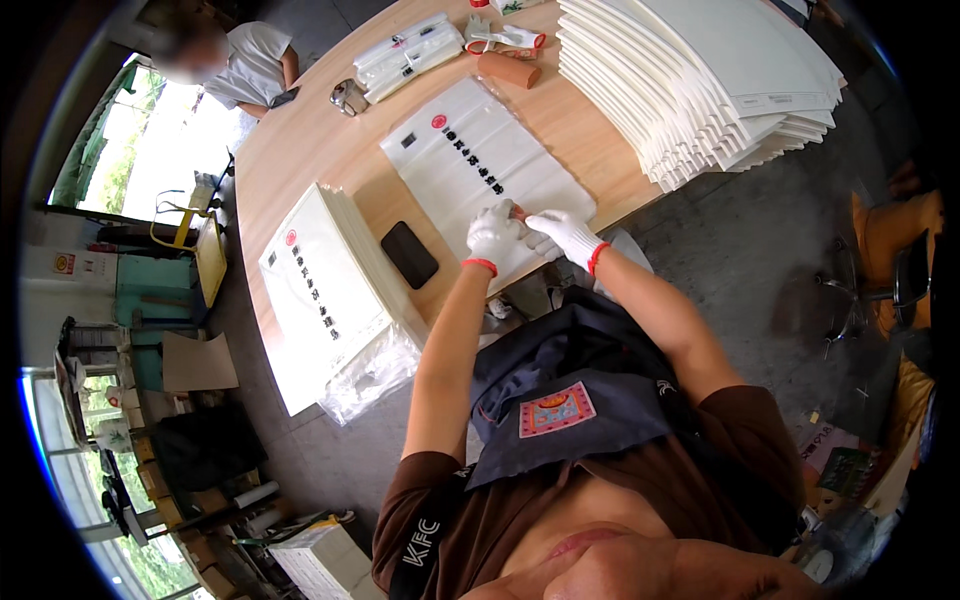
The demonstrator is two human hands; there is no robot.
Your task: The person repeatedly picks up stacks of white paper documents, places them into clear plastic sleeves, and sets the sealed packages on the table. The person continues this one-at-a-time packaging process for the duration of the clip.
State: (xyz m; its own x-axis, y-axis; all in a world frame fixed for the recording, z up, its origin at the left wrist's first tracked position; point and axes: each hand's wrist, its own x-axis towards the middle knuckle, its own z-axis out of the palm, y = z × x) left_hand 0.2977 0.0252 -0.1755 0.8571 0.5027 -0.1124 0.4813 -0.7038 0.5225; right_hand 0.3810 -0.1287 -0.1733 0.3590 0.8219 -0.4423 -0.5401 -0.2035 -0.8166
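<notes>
My left hand (pixel 494 234) and my right hand (pixel 564 234) meet over the near end of a flat white plastic bag (pixel 455 170). Both wear white knit gloves with red cuffs. The fingers of each are curled in and closed. Between them shows a small reddish-brown spot, either a bare fingertip or a small object; I cannot tell which. The bag lies flat on the wooden table (pixel 300 150), with a red round mark and a column of black characters on it. A black phone (pixel 409 254) lies left of my left hand.
A stack of similarly printed white bags (pixel 325 290) stands at the left table edge. Far right rises a tall pile of white folded sheets (pixel 700 80). At the back are a tape dispenser (pixel 348 97), wrapped packs (pixel 408 55), a brown cylinder (pixel 509 69) and gloves (pixel 505 37). Another person (pixel 250 65) is beyond.
</notes>
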